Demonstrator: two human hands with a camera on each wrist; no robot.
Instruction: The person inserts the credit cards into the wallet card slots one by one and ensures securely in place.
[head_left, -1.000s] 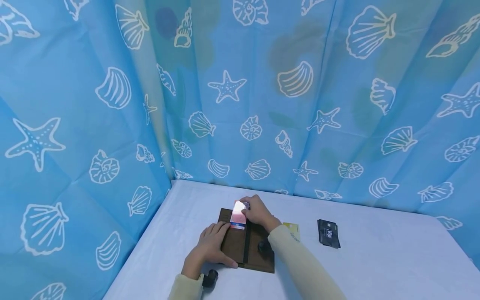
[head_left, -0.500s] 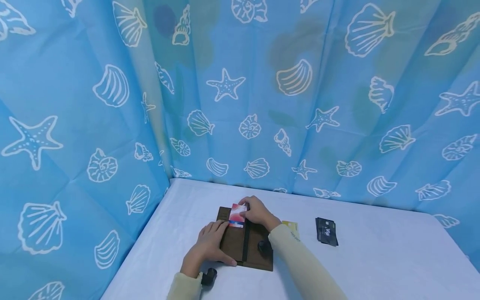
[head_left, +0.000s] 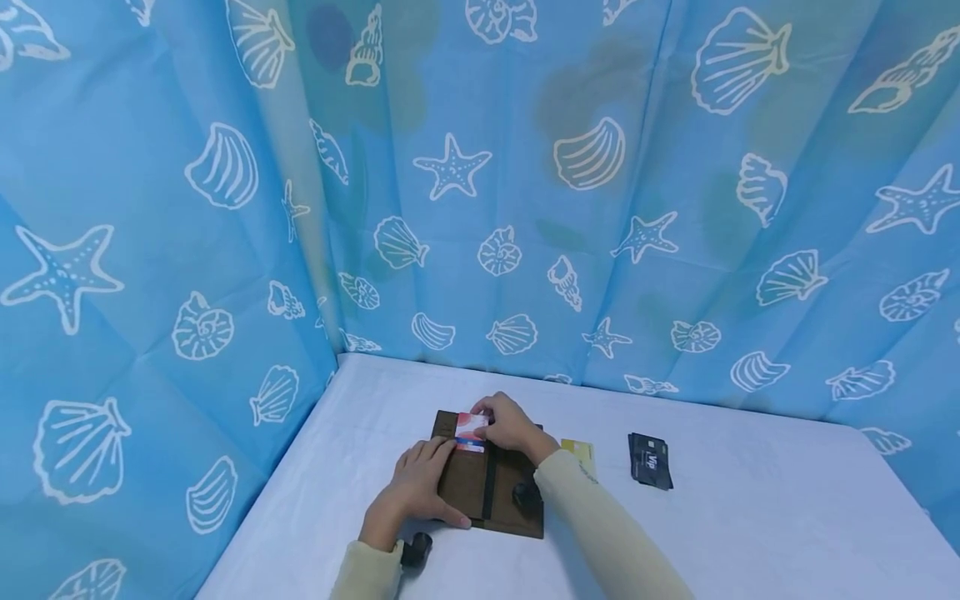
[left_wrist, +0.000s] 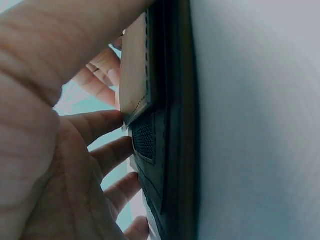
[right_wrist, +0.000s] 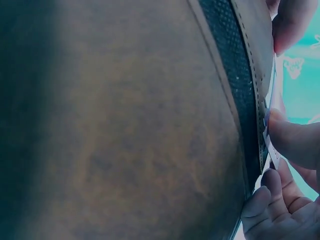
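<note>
A brown wallet (head_left: 463, 483) lies spread flat on the white cloth in the head view, a dark band running down its middle. My left hand (head_left: 420, 483) rests on its left half, thumb by the near edge and fingers towards the card. In the left wrist view those fingers (left_wrist: 112, 155) are extended and touch the wallet's face. With thumb and fingers, my right hand (head_left: 512, 423) pinches a red, white and blue card (head_left: 469, 428) at its right side. The card's lower end is hidden in a slot on the wallet's left half.
Right of the wallet lies a yellow card (head_left: 579, 454), partly covered by the right sleeve. Farther right sits a small stack of black cards (head_left: 649, 461). A blue shell-print curtain (head_left: 510, 250) stands behind and left of the table (head_left: 750, 517).
The right hand has moved the card down, so less of it shows above the slot. The left hand stays on the wallet. The head view has shifted slightly.
</note>
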